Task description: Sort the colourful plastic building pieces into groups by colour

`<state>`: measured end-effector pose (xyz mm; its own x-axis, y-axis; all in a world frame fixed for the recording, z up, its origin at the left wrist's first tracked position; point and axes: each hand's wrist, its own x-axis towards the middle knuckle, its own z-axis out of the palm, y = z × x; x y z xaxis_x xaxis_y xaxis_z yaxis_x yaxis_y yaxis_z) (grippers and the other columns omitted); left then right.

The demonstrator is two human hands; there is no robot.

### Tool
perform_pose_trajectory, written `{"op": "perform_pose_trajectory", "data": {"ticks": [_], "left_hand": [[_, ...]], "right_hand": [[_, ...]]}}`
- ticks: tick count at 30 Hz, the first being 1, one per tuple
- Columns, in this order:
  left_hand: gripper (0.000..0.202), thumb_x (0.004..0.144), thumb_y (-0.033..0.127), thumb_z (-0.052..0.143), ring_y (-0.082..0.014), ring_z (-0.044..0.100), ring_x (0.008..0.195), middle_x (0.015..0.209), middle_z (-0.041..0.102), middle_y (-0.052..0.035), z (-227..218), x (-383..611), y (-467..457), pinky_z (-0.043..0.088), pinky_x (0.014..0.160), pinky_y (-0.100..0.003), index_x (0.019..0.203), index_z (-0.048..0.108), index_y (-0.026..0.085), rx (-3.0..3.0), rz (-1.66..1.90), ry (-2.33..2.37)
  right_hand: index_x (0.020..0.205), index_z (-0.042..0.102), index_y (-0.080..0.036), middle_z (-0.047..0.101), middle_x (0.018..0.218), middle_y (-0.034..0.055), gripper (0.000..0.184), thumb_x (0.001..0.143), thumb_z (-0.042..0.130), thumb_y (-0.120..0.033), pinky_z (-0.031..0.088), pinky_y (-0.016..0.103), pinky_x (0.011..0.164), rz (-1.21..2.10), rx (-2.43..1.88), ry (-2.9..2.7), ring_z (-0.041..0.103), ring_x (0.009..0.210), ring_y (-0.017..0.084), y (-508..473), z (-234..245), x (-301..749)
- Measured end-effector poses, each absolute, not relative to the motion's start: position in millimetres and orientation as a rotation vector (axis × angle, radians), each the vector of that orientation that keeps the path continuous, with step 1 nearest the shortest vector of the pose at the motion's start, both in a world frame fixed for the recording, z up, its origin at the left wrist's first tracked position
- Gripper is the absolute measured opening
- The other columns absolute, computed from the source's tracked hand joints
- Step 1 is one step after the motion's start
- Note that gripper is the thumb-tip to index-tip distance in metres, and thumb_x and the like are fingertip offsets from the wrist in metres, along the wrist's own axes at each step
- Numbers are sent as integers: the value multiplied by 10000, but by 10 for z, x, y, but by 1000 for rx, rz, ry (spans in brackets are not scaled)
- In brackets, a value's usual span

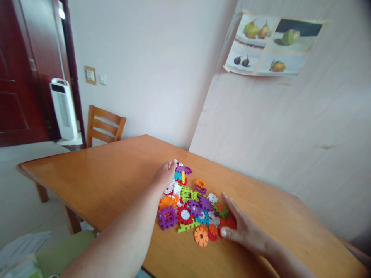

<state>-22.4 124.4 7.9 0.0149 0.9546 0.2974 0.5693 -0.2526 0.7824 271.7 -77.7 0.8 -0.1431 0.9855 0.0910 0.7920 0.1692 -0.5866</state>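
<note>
Many interlocking plastic pieces lie heaped on the wooden table between the left hand, far left, its grip too hidden to tell, and the right hand, near right, fingers spread. Uneven pushing could scatter loose pieces.

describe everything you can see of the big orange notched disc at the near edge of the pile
The orange disc is round and thin, with short slots around its rim and a small hole in the middle; it looks like plastic. It lies roughly flat at the near edge of the pile on the wooden table. To its right is a red disc; whether they overlap is hard to tell. The right hand is farther right, not touching it.
</note>
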Motion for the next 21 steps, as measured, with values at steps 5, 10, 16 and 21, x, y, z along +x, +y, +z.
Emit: {"op": "perform_pose_trajectory", "data": {"ticks": [5,10,16,21], "left_hand": [[619,916,646,218,-256,643,860,872,700,-114,49,-239,1247,414,686,-318,816,639,203,1853,1114,1572],[647,915,657,194,-250,643,901,906,706,-108,29,-233,1240,428,729,-313,866,657,208,1876,1121,1534],[666,920,654,156,-240,640,897,911,704,-112,42,-240,1222,426,736,-309,820,643,210,1933,1095,1530],[645,926,640,186,-245,641,920,926,711,-116,28,-240,1230,434,765,-314,831,654,207,1907,1116,1524]], "right_hand": [[1544,79,-321,118,1596,51,1148,651,729,-636,120,576,1174,322,-1664,-2219,68,1460,348,-884,-91,2517],[1548,82,-300,150,1593,62,1090,705,675,-653,152,556,1173,258,-1624,-2265,112,1458,337,-637,-97,2266],[1546,125,-293,240,1570,85,1056,715,681,-631,247,526,1140,249,-1531,-2261,213,1436,334,-333,-70,2054],[1530,195,-306,346,1521,98,1006,710,690,-615,285,535,1094,190,-1518,-2211,315,1382,338,-98,-26,1901]]}}
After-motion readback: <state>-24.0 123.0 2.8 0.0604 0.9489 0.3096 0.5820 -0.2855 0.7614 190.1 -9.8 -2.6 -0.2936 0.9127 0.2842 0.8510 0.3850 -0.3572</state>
